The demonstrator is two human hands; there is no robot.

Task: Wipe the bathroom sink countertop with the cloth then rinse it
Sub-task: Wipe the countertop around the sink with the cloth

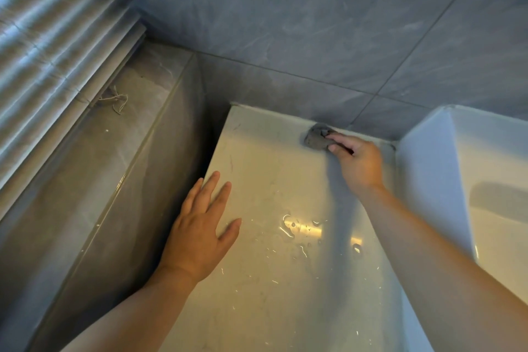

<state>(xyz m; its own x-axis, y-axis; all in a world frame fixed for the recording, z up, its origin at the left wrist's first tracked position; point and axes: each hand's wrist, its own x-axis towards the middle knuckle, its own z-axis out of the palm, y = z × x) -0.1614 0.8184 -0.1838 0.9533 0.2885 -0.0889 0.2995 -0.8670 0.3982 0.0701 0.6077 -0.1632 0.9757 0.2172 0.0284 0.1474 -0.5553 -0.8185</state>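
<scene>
grey cloth [314,140] gripped by right hand [360,163] fingers at countertop [271,180] back edge; left hand [197,234] fingers spread.

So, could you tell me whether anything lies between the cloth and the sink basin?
Nothing visible does: the right hand holds the cloth at the countertop back edge, and only bare surface separates it from the sink.
</scene>
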